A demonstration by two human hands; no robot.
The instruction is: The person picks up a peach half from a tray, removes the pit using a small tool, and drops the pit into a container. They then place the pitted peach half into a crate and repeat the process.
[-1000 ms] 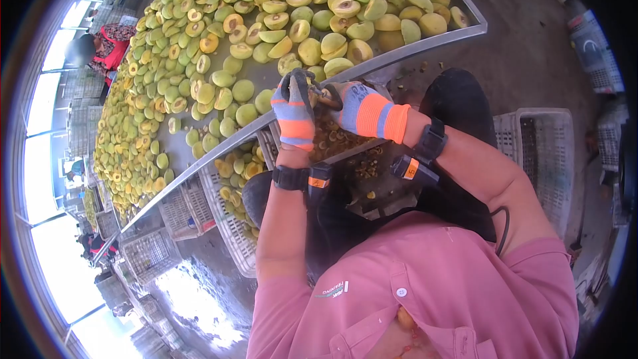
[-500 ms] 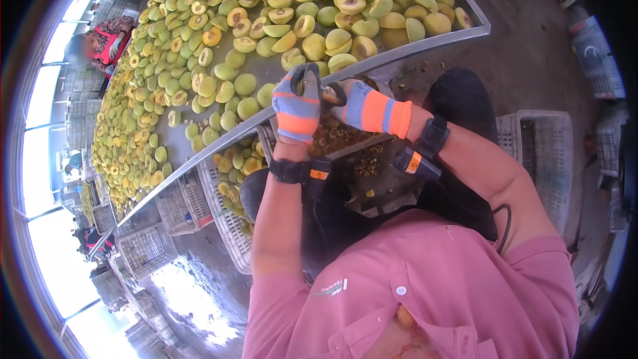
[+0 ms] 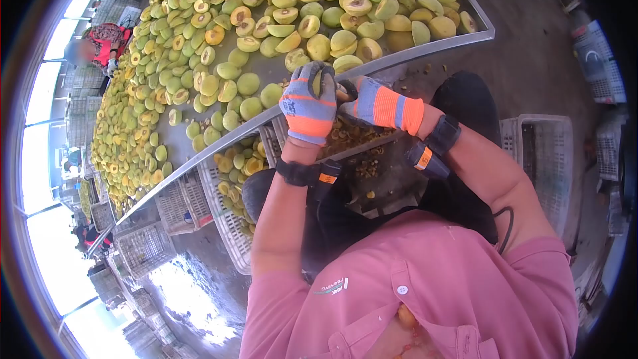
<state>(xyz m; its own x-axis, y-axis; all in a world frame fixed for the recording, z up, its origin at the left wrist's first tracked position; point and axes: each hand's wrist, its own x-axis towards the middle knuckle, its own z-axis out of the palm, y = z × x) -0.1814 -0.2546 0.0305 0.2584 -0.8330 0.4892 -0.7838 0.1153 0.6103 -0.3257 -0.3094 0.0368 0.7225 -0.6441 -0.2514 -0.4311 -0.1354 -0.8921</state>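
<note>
- Left hand, in a grey knit glove with orange bands: its fingers are curled tight around a pale yellow-green fruit half. Only a narrow strip of the fruit shows between the fingers.
- Right hand, in a matching grey and orange glove: its fingers are closed and press against the right side of the same fruit half. Whether they hold a tool cannot be told; the grip is hidden behind the left hand.
- The fruit half sits between both hands, just above the near metal edge of the desk.
- Both wrists carry black straps with small black and orange devices.
- Long grey metal desk: covered with many halved yellow-green fruits, some cut face up, some skin up.
- White slatted plastic crate, below the desk edge and left of the hands: holds further fruit halves.
- Tray of brown fruit stones: directly under the hands.
- A person in a red garment is at the far left side of the desk.
</note>
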